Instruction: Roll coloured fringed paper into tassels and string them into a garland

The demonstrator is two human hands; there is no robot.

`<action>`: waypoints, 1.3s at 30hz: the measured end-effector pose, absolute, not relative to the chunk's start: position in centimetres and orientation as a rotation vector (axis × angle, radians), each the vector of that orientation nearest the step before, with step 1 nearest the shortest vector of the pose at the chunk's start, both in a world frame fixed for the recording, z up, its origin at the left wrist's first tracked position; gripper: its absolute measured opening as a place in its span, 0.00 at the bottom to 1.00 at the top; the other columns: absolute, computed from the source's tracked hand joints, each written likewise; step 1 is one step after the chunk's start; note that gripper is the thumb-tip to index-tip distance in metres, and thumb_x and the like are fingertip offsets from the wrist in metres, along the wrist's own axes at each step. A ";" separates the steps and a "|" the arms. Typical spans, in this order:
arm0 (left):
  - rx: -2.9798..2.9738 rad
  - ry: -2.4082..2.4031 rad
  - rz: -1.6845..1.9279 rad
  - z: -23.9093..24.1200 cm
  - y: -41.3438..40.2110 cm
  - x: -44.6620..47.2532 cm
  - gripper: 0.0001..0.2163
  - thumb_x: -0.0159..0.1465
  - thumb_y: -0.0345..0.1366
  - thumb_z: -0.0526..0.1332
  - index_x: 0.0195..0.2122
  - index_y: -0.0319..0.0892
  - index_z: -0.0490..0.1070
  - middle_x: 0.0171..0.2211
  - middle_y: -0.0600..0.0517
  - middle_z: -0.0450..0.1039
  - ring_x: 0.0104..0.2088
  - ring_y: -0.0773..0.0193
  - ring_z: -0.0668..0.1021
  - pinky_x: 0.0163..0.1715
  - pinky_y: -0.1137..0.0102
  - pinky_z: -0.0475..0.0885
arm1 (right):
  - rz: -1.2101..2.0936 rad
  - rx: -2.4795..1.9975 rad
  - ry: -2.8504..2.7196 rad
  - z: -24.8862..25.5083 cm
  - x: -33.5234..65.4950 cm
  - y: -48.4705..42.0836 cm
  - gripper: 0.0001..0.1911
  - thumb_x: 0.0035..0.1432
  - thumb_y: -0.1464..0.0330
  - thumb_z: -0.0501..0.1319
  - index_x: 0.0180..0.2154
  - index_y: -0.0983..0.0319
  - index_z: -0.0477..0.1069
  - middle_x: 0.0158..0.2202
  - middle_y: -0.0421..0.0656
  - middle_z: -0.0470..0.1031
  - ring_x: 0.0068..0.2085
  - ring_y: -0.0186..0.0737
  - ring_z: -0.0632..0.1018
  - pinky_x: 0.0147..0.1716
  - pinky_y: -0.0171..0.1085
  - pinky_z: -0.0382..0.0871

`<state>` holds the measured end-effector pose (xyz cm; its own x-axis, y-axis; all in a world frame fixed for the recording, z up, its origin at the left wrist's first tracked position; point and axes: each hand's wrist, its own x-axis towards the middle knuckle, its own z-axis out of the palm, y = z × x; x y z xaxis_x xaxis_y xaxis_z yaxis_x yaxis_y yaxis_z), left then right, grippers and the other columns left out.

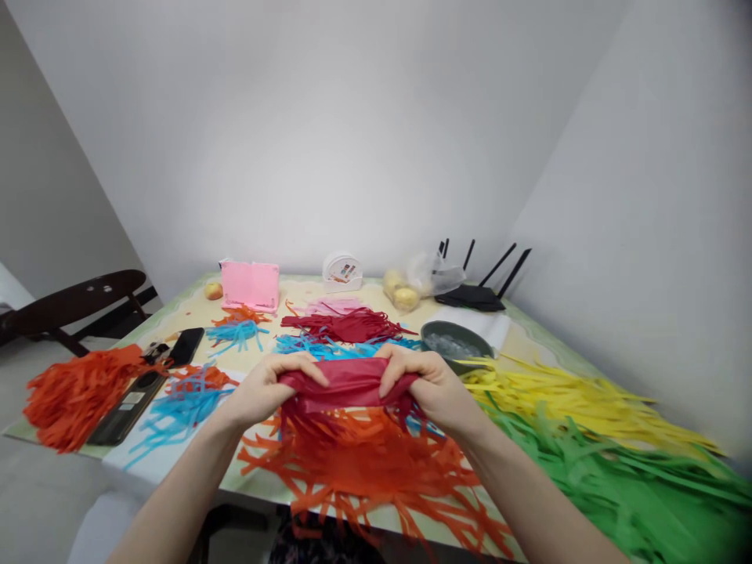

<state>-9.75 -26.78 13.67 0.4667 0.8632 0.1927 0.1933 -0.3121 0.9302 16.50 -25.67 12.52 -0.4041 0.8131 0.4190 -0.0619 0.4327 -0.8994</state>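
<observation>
Left hand (267, 385), right hand (426, 384): both closed on ends of red paper bundle (346, 384), held above orange strips (364, 462) at table (193, 313) front. Green strips (587, 462), yellow strips (564, 392) right.

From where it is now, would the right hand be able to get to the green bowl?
Probably yes, once it lets go. The right hand is closed on the red paper, shared with the left hand. The bowl sits just beyond it, with nothing between them.
</observation>
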 end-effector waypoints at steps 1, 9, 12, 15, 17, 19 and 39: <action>1.836 0.868 0.803 14.3 -26.9 -10.1 0.17 0.52 0.28 0.60 0.44 0.44 0.77 0.44 0.48 0.74 0.45 0.56 0.74 0.46 0.65 0.69 | 1.081 -0.653 -1.746 12.6 16.6 -25.7 0.16 0.40 0.78 0.52 0.21 0.60 0.78 0.30 0.42 0.73 0.30 0.35 0.73 0.29 0.33 0.70; 1.754 0.887 0.567 15.4 -26.1 -8.7 0.19 0.57 0.47 0.64 0.46 0.43 0.71 0.37 0.50 0.74 0.34 0.61 0.74 0.32 0.72 0.69 | 0.851 -0.631 -2.006 13.3 16.6 -25.6 0.20 0.41 0.80 0.49 0.25 0.61 0.77 0.29 0.41 0.75 0.31 0.36 0.75 0.34 0.35 0.68; 1.828 1.007 0.484 15.3 -25.7 -7.9 0.14 0.60 0.46 0.61 0.32 0.38 0.71 0.25 0.55 0.67 0.26 0.68 0.68 0.25 0.75 0.62 | 0.775 -0.650 -2.131 14.1 17.6 -25.7 0.22 0.43 0.80 0.48 0.31 0.60 0.78 0.32 0.41 0.77 0.34 0.37 0.76 0.38 0.36 0.69; 1.960 1.081 0.453 15.5 -25.7 -7.8 0.14 0.61 0.45 0.59 0.27 0.38 0.69 0.21 0.57 0.60 0.23 0.70 0.63 0.21 0.76 0.56 | 0.794 -0.702 -2.410 15.1 19.1 -25.7 0.26 0.51 0.77 0.56 0.51 0.57 0.73 0.48 0.44 0.77 0.48 0.43 0.76 0.49 0.40 0.68; 2.059 1.124 0.451 15.5 -25.9 -7.6 0.13 0.61 0.43 0.59 0.25 0.39 0.67 0.21 0.58 0.59 0.22 0.70 0.62 0.21 0.75 0.55 | 0.782 -0.795 -2.517 15.5 19.4 -25.8 0.33 0.53 0.69 0.64 0.61 0.56 0.63 0.57 0.46 0.71 0.55 0.47 0.72 0.54 0.43 0.65; 2.140 1.144 0.451 15.2 -26.2 -7.3 0.11 0.61 0.40 0.58 0.25 0.40 0.67 0.21 0.58 0.60 0.22 0.70 0.63 0.22 0.75 0.55 | 0.714 -0.913 -2.485 15.3 18.7 -26.0 0.32 0.53 0.63 0.67 0.60 0.56 0.64 0.57 0.47 0.71 0.55 0.49 0.73 0.52 0.43 0.66; 1.862 1.162 0.789 13.2 -27.9 -8.1 0.11 0.63 0.43 0.58 0.29 0.41 0.65 0.25 0.57 0.67 0.24 0.68 0.71 0.24 0.76 0.65 | 0.927 -1.045 -2.087 12.7 16.2 -26.6 0.14 0.60 0.62 0.59 0.25 0.61 0.65 0.23 0.37 0.69 0.25 0.33 0.68 0.24 0.31 0.59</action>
<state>-8.07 -27.87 13.19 0.3871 0.9171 0.0955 0.4277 -0.2704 0.8625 16.25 -26.64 12.67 -0.4951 0.8426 0.2118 0.4078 0.4406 -0.7997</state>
